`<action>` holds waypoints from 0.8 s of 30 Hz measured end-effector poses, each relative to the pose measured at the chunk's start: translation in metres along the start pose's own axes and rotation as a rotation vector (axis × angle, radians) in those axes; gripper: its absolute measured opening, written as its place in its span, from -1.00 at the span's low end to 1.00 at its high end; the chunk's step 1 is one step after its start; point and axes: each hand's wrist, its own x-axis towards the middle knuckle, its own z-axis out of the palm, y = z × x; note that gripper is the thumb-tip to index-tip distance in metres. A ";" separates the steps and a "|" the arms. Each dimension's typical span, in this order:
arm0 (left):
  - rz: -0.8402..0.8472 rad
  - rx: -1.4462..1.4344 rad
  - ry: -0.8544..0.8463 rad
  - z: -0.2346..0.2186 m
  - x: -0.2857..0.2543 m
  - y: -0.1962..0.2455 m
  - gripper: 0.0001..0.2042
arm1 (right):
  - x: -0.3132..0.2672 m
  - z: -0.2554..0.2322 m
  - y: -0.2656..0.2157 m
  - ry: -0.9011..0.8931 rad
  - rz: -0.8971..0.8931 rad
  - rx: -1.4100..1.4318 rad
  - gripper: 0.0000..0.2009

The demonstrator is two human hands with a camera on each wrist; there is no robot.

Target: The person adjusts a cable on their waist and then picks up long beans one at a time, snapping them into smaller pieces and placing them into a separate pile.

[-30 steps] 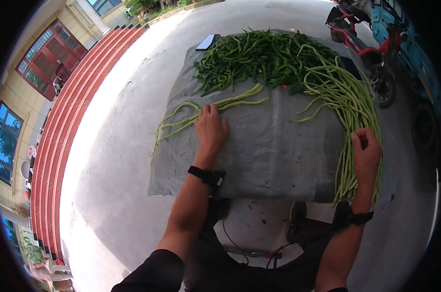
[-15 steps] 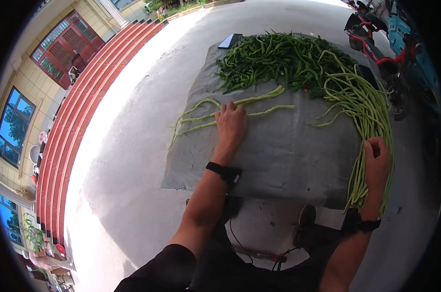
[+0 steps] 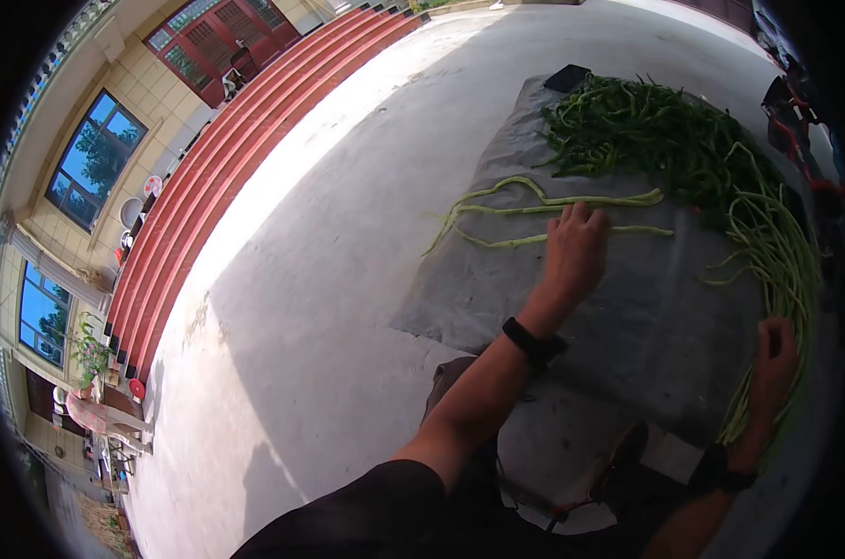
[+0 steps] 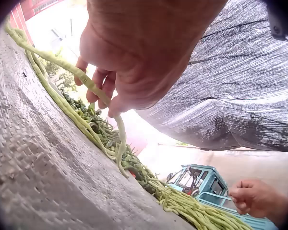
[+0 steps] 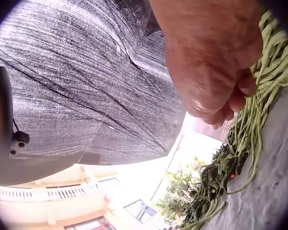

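My left hand is over a few long green beans laid crosswise on the grey sheet. In the left wrist view its thumb and fingertips pinch one pale long bean, with other beans lying just beyond. At the right edge my right hand hovers beside a large bundle of long beans, its fingers loosely curled and nothing visible in them. The right wrist view shows those curled fingers close to the bundle.
A heap of green chili peppers covers the sheet's far side, with a phone at its left corner. Red steps rise at left, where another person bends over. A red scooter stands behind the bundle.
The head view has swung left, so the sheet sits farther right. Under my left hand, the lowest bean now lies more apart from the others. My right hand stays beside the bundle.
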 end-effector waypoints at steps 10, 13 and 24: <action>0.079 -0.232 0.066 -0.039 0.006 0.022 -0.91 | -0.006 0.023 -0.081 0.030 0.123 0.004 -0.81; 0.092 -0.297 0.012 -0.043 0.006 0.026 -0.94 | -0.005 0.032 -0.073 0.019 -0.023 0.162 -0.72; 0.152 -0.527 -0.140 -0.048 0.001 0.047 -0.89 | -0.012 0.048 -0.100 -0.129 -0.142 0.216 -0.51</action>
